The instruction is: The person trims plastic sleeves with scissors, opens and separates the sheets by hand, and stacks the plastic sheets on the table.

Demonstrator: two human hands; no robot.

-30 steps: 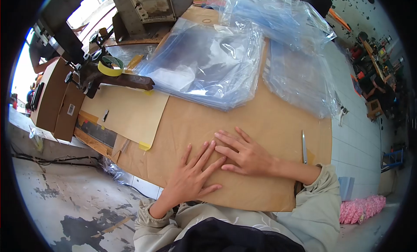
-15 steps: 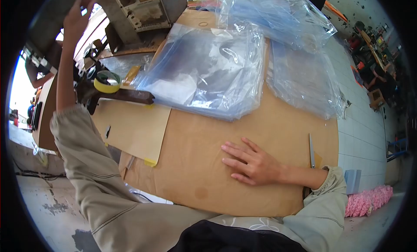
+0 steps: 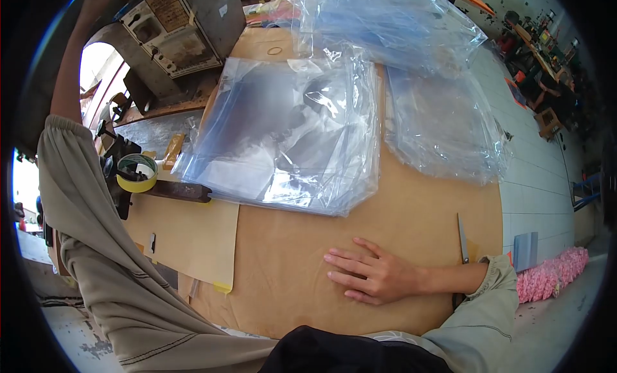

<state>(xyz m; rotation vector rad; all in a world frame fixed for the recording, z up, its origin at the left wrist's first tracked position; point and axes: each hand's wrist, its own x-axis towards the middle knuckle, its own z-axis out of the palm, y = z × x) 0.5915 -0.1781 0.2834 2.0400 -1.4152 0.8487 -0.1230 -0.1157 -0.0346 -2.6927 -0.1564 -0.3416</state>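
Observation:
My right hand (image 3: 373,271) lies flat, fingers spread, on the brown paper-covered table (image 3: 283,257) and holds nothing. My left hand (image 3: 101,5) is raised at the top left, beside the upper part of a grey metal machine (image 3: 182,38) with a control panel. Its fingers are dark and partly cut off by the frame edge, so their grip cannot be made out. In front of me lies a stack of clear plastic sheets or bags (image 3: 289,135). Scissors (image 3: 462,238) lie near my right wrist, the handles partly under the sleeve.
More clear plastic (image 3: 443,125) lies at the back right. A yellow tape roll (image 3: 136,173) sits on a dark metal arm (image 3: 180,190) at the left. A rubber band (image 3: 275,51) lies at the back. Pink fluffy material (image 3: 553,274) is beyond the table's right edge.
My left hand has gone further up and left, towards the frame edge by the machine. My view has shifted, so the table things sit lower. My right hand stays flat on the table.

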